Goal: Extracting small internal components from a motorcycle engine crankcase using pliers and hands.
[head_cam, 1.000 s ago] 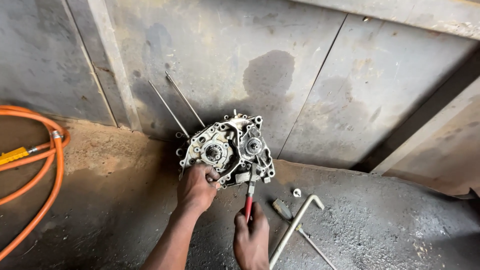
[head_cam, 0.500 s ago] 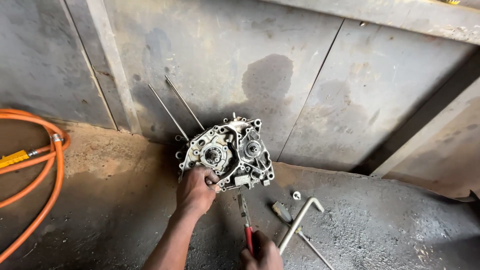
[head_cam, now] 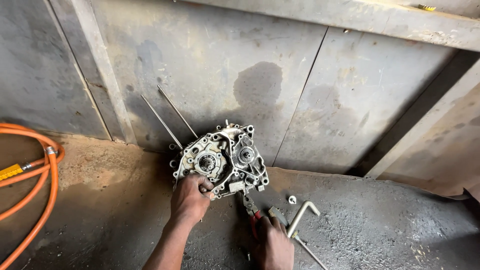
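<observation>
My left hand (head_cam: pixel 190 199) has its fingers curled tight over the lower edge of the engine case (head_cam: pixel 221 160), and my right hand (head_cam: pixel 272 242) is wrapped closed around the red-handled pliers (head_cam: pixel 251 210), whose nose sits at the case's bottom edge. I judge the nose could slip off the greasy metal, or the case could shift, since it only rests on the gritty concrete floor (head_cam: pixel 380 235) by the wall. The case is grimy grey aluminium, its gears and bearings exposed, with two long studs (head_cam: pixel 170 112) projecting from it up-left.
</observation>
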